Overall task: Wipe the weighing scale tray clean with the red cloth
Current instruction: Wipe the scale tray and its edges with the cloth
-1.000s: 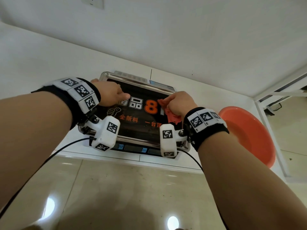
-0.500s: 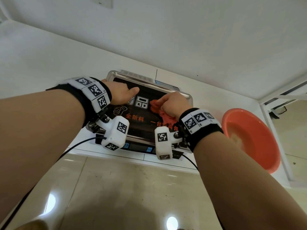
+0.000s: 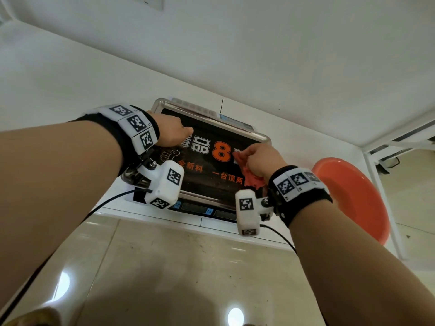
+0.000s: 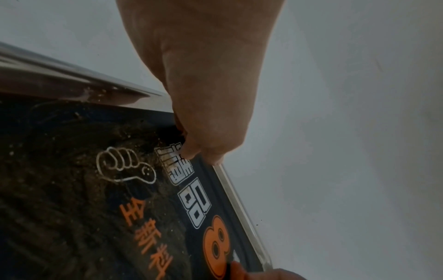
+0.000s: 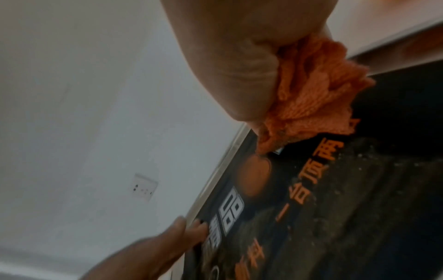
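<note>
1. The cloth [image 3: 250,176] is being held bunched in the right hand [image 3: 263,161], whose fingers are curled round it; in the right wrist view the cloth [image 5: 318,94] is seen bulging out below the palm.
2. The cloth is being pressed onto the tray [image 3: 211,118] near the tray's right end, just beside the large orange "8" printed on the tray's black sheet.
3. The tray is being carried by the scale [image 3: 200,209], which is standing on the white counter [image 3: 58,90] against the wall, near the counter's front edge.
4. The tray is being touched at its far left part by the left hand [image 3: 173,134]; in the left wrist view the fingertips [image 4: 191,153] are seen resting on the white characters close to the far rim, with the fingers bent downward and nothing being gripped.
5. Pale dusty grit is showing on the black sheet around the thumbs-up drawing and along the tray's left rim [image 4: 72,85].
6. A basin [image 3: 353,196], orange-red, is sitting on the counter to the right of the scale, apart from it.
7. A wall socket [image 5: 143,189] is visible on the wall above the counter.
</note>
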